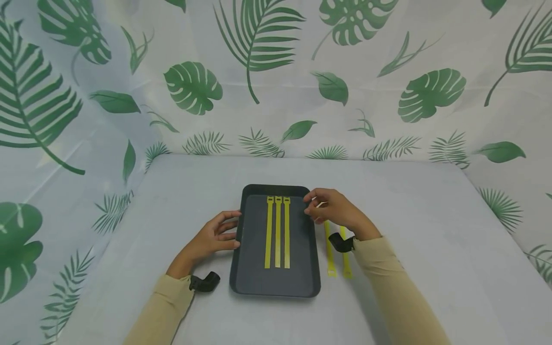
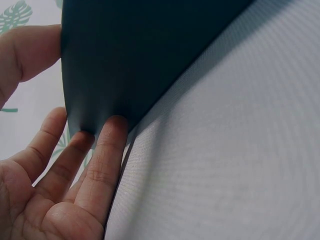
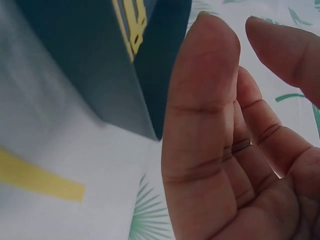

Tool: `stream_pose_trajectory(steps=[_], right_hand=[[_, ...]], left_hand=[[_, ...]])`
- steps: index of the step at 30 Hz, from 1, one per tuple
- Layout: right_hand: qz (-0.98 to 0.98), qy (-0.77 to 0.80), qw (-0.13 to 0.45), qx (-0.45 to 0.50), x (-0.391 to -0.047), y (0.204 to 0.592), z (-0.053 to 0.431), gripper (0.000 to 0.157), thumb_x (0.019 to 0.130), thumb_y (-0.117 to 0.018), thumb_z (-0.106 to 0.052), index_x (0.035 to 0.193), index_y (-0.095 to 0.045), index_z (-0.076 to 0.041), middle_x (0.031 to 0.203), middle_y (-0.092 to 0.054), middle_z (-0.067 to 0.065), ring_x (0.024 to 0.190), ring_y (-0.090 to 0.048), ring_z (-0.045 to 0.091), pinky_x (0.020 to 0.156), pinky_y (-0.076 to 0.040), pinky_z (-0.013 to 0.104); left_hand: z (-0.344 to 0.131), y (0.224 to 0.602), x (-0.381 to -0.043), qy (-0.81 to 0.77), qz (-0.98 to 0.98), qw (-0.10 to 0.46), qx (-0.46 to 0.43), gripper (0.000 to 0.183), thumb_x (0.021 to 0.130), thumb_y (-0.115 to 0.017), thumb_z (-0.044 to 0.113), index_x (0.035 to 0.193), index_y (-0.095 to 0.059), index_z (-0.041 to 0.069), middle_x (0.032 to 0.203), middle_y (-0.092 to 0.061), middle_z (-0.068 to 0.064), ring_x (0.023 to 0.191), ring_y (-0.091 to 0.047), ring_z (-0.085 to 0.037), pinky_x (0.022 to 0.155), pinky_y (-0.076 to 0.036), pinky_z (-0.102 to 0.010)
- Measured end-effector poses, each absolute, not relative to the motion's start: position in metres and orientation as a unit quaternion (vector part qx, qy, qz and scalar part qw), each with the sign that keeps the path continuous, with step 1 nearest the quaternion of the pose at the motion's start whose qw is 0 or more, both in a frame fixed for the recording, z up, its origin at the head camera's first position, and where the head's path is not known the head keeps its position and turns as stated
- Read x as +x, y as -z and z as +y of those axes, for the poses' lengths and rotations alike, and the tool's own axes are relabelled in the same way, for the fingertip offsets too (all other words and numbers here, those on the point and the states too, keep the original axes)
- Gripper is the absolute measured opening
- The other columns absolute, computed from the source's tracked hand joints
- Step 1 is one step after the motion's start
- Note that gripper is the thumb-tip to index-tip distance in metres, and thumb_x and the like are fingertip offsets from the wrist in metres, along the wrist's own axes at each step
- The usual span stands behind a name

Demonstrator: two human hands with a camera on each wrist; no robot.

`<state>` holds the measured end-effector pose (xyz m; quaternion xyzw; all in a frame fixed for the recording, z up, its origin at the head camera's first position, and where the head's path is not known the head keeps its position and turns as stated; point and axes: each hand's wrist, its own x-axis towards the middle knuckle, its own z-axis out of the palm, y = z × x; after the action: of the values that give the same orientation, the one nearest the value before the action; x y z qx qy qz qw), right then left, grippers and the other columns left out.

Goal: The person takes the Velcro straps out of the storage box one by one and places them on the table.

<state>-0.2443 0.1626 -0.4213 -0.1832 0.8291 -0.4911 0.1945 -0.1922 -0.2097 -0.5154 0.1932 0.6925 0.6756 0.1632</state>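
3 flat yellow straps (image 1: 278, 235), narrow and straight, lie side by side in a dark grey tray (image 1: 302, 268), right of the left hand's fingers and left of the right hand's. Each has a wider, slotted head at its far end. The tray is a rectangle with rounded corners, a smooth matte floor and raised, slanting walls.

The left hand (image 1: 215, 235) has its fingers (image 2: 102, 165) spread and fairly straight, their tips touching the outside of the tray's left wall without clenching. The right hand (image 1: 336, 209) has its fingers (image 3: 200, 125) loosely bent and grasping nothing, its tips at the tray's far right rim; whether they touch it I cannot tell. Nearer the person than those fingers, 2 loose yellow straps (image 1: 330, 258) lie on the desk outside the tray, partly hidden by the right forearm, slotted ends toward the person.

Behind both hands' fingers are 2 beige sleeves (image 1: 396, 282) and 2 small black wrist devices (image 1: 206, 282). Around the fingers spreads a pale, finely textured desk (image 1: 431, 230); beyond them hangs a white, lightly creased backdrop (image 1: 280, 112) printed with green leaves.
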Motion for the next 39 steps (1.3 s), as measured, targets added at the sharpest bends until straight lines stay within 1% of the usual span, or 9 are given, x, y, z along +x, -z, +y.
stream_pose_trajectory(steps=[3, 7, 11, 17, 23, 29, 32, 35, 39], right_hand=[[0.824, 0.495, 0.199, -0.190, -0.245, 0.420, 0.158, 0.033, 0.105, -0.066, -0.003, 0.132, -0.059, 0.014, 0.100, -0.064, 0.012, 0.089, -0.071, 0.028, 0.077, -0.064, 0.039], [0.818, 0.499, 0.206, -0.198, -0.247, 0.422, 0.152, 0.034, 0.105, -0.067, -0.001, 0.134, -0.059, 0.015, 0.099, -0.062, 0.011, 0.091, -0.071, 0.031, 0.078, -0.063, 0.039], [0.821, 0.491, 0.207, -0.206, -0.249, 0.424, 0.145, 0.034, 0.104, -0.069, 0.000, 0.134, -0.060, 0.014, 0.100, -0.063, 0.011, 0.094, -0.071, 0.031, 0.080, -0.064, 0.039], [0.824, 0.478, 0.205, -0.225, -0.251, 0.423, 0.132, 0.032, 0.103, -0.070, 0.001, 0.132, -0.063, 0.013, 0.105, -0.069, 0.015, 0.097, -0.072, 0.035, 0.081, -0.065, 0.041], [0.826, 0.466, 0.204, -0.243, -0.252, 0.424, 0.122, 0.030, 0.102, -0.069, 0.004, 0.130, -0.065, 0.011, 0.111, -0.069, 0.019, 0.096, -0.072, 0.031, 0.081, -0.066, 0.040], [0.813, 0.465, 0.220, -0.273, -0.256, 0.428, 0.115, 0.029, 0.101, -0.066, 0.006, 0.129, -0.065, 0.013, 0.116, -0.068, 0.025, 0.100, -0.072, 0.042, 0.081, -0.065, 0.043], [0.805, 0.467, 0.230, -0.286, -0.261, 0.434, 0.113, 0.029, 0.100, -0.063, 0.009, 0.128, -0.064, 0.014, 0.117, -0.068, 0.028, 0.100, -0.072, 0.040, 0.080, -0.064, 0.041], [0.801, 0.467, 0.235, -0.292, -0.264, 0.437, 0.109, 0.029, 0.098, -0.062, 0.012, 0.126, -0.065, 0.015, 0.118, -0.068, 0.029, 0.099, -0.073, 0.036, 0.080, -0.062, 0.038], [0.803, 0.453, 0.222, -0.317, -0.266, 0.439, 0.105, 0.027, 0.096, -0.063, 0.012, 0.123, -0.068, 0.014, 0.117, -0.069, 0.028, 0.099, -0.072, 0.033, 0.082, -0.062, 0.038]], left_hand=[[-0.209, 0.515, -0.192, -0.676, 0.693, 0.165, 0.189, 0.083, 0.093, -0.083, 0.010, 0.160, -0.037, -0.010, 0.169, -0.032, -0.034, 0.153, -0.035, -0.055, 0.113, -0.053, -0.036], [-0.208, 0.515, -0.192, -0.678, 0.690, 0.170, 0.187, 0.083, 0.093, -0.083, 0.008, 0.160, -0.037, -0.009, 0.170, -0.031, -0.033, 0.153, -0.036, -0.055, 0.112, -0.054, -0.033], [-0.208, 0.515, -0.192, -0.680, 0.688, 0.179, 0.183, 0.084, 0.093, -0.083, 0.008, 0.161, -0.036, -0.008, 0.171, -0.029, -0.031, 0.153, -0.037, -0.055, 0.109, -0.055, -0.033], [-0.208, 0.515, -0.192, -0.678, 0.690, 0.181, 0.176, 0.084, 0.093, -0.084, 0.010, 0.161, -0.038, -0.007, 0.172, -0.029, -0.029, 0.153, -0.037, -0.053, 0.110, -0.055, -0.034], [-0.209, 0.515, -0.193, -0.686, 0.681, 0.183, 0.181, 0.084, 0.093, -0.084, 0.009, 0.160, -0.036, -0.009, 0.171, -0.028, -0.032, 0.152, -0.038, -0.056, 0.108, -0.057, -0.035], [-0.209, 0.515, -0.192, -0.690, 0.677, 0.183, 0.181, 0.085, 0.093, -0.084, 0.010, 0.160, -0.035, -0.009, 0.171, -0.028, -0.032, 0.152, -0.037, -0.056, 0.107, -0.057, -0.034], [-0.209, 0.515, -0.193, -0.691, 0.675, 0.183, 0.184, 0.085, 0.093, -0.083, 0.009, 0.160, -0.035, -0.010, 0.171, -0.028, -0.033, 0.153, -0.036, -0.056, 0.107, -0.057, -0.033], [-0.210, 0.517, -0.194, -0.690, 0.675, 0.180, 0.188, 0.084, 0.094, -0.083, 0.008, 0.160, -0.035, -0.010, 0.171, -0.027, -0.033, 0.153, -0.035, -0.055, 0.109, -0.056, -0.034], [-0.209, 0.516, -0.194, -0.689, 0.676, 0.180, 0.187, 0.084, 0.094, -0.084, 0.009, 0.160, -0.036, -0.010, 0.172, -0.028, -0.031, 0.154, -0.035, -0.054, 0.110, -0.055, -0.034]])
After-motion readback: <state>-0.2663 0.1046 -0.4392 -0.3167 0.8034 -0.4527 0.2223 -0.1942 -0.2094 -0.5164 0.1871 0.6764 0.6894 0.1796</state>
